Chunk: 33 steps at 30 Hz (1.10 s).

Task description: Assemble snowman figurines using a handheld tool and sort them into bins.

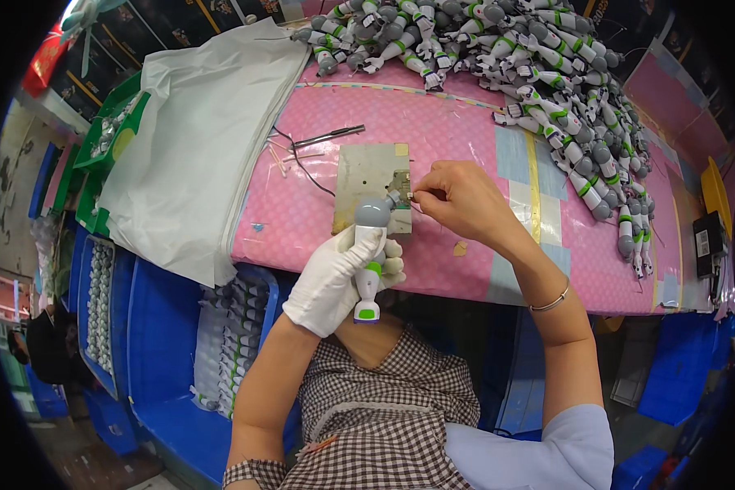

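My left hand, in a white glove, is closed around a white toy arm with green bands and a grey ball-shaped shoulder. The shoulder end points away from me, over the front part of a flat metal plate that carries a small fixture on its right side. A small grey peg sticks out from the ball toward that fixture. Just right of it, my bare right hand has thumb and forefinger pinched together. Whatever small thing lies between those fingertips is too tiny to make out.
A large heap of similar toy arms covers the table's back and right. White sheeting lies on the left. A pen-like tool with a dark cable rests behind the plate. Blue bins with parts stand below left; green trays sit behind.
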Tool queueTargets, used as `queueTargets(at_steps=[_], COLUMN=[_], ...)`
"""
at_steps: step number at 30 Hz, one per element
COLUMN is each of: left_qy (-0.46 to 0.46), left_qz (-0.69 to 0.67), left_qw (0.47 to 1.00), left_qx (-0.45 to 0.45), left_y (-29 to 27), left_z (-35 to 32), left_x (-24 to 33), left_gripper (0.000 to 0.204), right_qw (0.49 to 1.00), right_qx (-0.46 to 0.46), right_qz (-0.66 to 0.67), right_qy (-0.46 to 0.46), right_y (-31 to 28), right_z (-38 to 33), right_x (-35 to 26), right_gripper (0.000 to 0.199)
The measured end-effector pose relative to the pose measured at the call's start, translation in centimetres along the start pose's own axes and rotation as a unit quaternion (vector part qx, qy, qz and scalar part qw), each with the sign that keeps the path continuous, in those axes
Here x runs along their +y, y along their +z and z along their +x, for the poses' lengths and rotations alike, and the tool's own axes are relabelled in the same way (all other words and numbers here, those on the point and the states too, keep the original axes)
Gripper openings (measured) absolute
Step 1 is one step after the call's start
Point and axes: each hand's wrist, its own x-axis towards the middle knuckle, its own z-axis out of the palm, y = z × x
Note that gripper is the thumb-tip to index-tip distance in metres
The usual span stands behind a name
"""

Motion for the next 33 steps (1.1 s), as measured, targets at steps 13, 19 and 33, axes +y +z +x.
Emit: queueTargets(at_steps=[13,19,33], left_qy=[0.003,0.017,0.055], left_qz=[0.017,-0.004,0.011], left_qw=[1.0,1.0,0.994], left_qx=[-0.005,-0.001,-0.097], left_y=[-0.5,-1.2,-2.0], left_z=[0.5,0.5,-0.3], left_x=[-0.2,-0.2,-0.5], left_gripper=[0.028,0.032,0.039], right_qw=[0.959,0.97,0.985], right_qx=[-0.201,-0.166,-0.075], right_qz=[0.128,0.118,0.073], right_qy=[0.154,0.134,0.137], right_y=[-1.8,-0.6,-0.9], right_z=[2.3,2.5,0.4], right_x=[0.7,-0.4,-1.5], right_gripper=[0.018,0.019,0.019])
